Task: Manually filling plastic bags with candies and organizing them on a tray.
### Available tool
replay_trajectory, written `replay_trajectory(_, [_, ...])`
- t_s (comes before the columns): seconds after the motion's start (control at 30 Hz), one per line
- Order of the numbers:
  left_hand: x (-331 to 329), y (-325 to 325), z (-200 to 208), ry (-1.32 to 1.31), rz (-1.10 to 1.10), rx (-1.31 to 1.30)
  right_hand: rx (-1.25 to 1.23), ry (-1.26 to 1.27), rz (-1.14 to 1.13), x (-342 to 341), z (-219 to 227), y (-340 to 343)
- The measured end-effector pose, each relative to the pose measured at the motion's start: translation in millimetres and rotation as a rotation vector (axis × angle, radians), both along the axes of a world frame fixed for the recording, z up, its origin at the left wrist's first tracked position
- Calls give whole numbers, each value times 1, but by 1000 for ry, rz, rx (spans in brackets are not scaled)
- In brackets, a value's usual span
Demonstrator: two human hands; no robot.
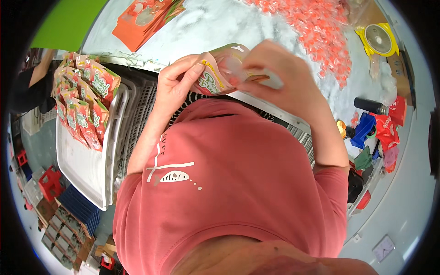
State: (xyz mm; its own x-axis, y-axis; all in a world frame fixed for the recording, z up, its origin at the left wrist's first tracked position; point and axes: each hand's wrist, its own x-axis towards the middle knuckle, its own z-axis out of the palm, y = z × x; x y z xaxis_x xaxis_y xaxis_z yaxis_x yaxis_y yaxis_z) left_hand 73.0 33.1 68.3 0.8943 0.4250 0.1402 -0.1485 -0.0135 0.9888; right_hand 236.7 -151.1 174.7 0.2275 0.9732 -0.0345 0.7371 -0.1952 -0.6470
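My left hand (pixel 175 81) grips the left side of a red and green printed pouch (pixel 211 79), thumb on its front. The pouch is tilted in front of my chest, its mouth toward the right. At that mouth is my right hand (pixel 286 73), smeared by motion, with its fingers curled. Whether it pinches anything I cannot make out. Beyond both hands, a large heap of small clear-wrapped red candies (pixel 316 34) lies on the pale worktable (pixel 220 25). A stack of flat red pouches (pixel 146 20) rests at the table's far left.
At my left, several filled pouches (pixel 85 101) stand in a white plastic tray (pixel 82 169) on a stack of crates. A yellow fan (pixel 379 40), a dark bottle (pixel 369 106) and a blue object (pixel 363 129) are at the right. Another person's arm (pixel 41 68) shows far left.
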Motion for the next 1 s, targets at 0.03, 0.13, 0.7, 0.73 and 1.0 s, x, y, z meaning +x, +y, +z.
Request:
replay_trajectory(0.03, [-3, 1, 1, -9, 6, -15, 238, -94, -98, 1, 1, -4])
replay_trajectory(0.13, [1, 4, -1, -77, 8, 75, 288, -138, -79, 6, -12, -9])
replay_trajectory(0.7, [6, -5, 7, 22, -75, -50, 103, 50, -38, 1, -36, -17])
replay_trajectory(0.73, [5, -1, 1, 21, -78, -49, 112, 69, -75, 1, -36, -17])
replay_trajectory(1.0, [8, -7, 1, -50, 130, -272, 219, 397, -211, 2, -37, -17])
